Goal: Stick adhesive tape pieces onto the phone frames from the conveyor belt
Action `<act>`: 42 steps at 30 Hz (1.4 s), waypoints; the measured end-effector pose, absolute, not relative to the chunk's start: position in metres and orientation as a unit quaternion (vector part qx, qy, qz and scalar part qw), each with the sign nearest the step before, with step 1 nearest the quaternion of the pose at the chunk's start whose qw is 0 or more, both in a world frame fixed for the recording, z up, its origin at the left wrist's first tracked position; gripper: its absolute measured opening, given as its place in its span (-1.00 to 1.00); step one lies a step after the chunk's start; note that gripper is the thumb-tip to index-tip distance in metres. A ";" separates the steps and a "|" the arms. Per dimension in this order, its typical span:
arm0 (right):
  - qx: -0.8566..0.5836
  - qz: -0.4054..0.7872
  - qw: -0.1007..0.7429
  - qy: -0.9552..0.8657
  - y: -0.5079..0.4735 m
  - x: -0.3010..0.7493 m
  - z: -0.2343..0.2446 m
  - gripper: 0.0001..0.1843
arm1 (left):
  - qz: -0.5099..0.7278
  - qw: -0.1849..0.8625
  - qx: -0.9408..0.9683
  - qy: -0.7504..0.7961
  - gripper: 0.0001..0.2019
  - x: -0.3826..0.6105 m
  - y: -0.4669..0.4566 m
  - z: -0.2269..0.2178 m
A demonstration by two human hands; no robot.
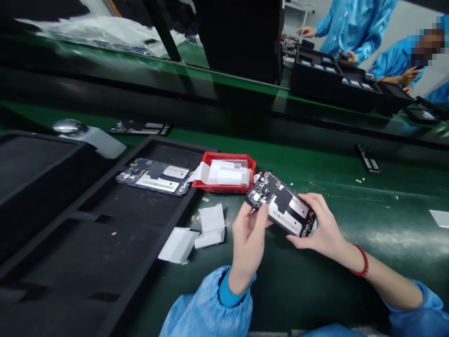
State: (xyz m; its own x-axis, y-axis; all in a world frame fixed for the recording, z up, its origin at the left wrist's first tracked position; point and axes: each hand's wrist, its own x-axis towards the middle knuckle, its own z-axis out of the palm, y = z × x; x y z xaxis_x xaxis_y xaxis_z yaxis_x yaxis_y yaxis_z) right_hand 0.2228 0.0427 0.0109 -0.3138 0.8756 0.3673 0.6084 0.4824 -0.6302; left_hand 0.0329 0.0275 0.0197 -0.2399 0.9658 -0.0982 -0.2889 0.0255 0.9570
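Both my hands hold an opened phone body (pixel 280 204) with its circuit side up, just above the green belt. My left hand (pixel 249 234) pinches its near-left corner by the camera end, thumb on top. My right hand (pixel 321 224), with a red bead bracelet on the wrist, grips the right end from below and the side. A red bin (pixel 224 187) of white paper pieces sits just left of the phone. A second opened phone (pixel 154 176) lies in the black foam tray (pixel 115 234) on the left.
Two white paper pieces (pixel 196 234) lie by the tray's edge. Another phone body (pixel 140 127) and a small dark part (pixel 368 158) lie on the green belt (pixel 386 224). Black trays (pixel 336 79) stand at the far right, where people in blue coats work.
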 end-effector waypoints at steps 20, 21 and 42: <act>-0.325 0.146 0.476 -0.804 0.056 0.167 0.055 -0.89 | 0.610 0.270 0.544 0.509 -0.78 0.028 0.006 0.015; -0.334 0.175 0.478 -0.793 0.058 0.168 0.055 -0.91 | 0.612 0.259 0.547 0.508 -0.78 0.028 0.006 0.014; -0.266 0.252 0.505 -0.781 0.077 0.180 0.072 -0.87 | 0.627 0.167 0.571 0.503 -0.85 0.023 0.006 0.023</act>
State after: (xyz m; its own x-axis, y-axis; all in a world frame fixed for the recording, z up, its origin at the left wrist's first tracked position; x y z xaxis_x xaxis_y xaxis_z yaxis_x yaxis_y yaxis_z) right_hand 0.1802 0.0771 0.0725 -0.3482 0.6707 0.6549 0.1609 0.7310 -0.6632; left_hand 0.0226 0.0064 0.0228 -0.2916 0.7845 0.5472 0.3648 -0.4376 0.8218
